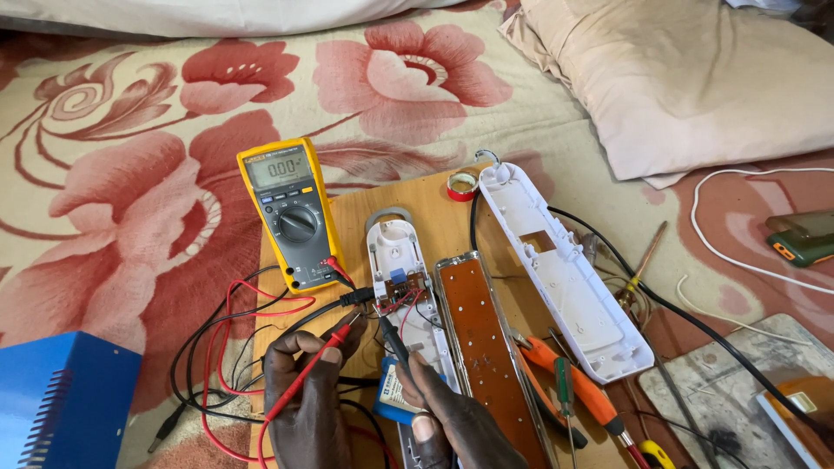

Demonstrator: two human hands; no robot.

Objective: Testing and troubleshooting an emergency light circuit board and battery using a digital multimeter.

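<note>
My left hand (306, 395) pinches a red test probe (328, 346) whose tip points at the small circuit board (398, 291) inside an opened white lamp housing (395, 256). My right hand (452, 415) holds a black test probe (393, 340) aimed at the same board. A yellow multimeter (291, 213) lies up-left on the wooden board (408, 195), its red and black leads (234, 339) looping to the probes. A blue battery pack (391, 395) sits under my right fingers. A brown LED strip panel (482, 339) lies right of the housing.
A white lamp cover (565, 269) lies diagonally at right, orange-handled pliers (565, 378) and a screwdriver (643, 260) near it. A red tape roll (461, 185) sits at the board's top. Blue metal box (61, 399) at lower left, pillow (695, 78) upper right, phone (804, 236) far right.
</note>
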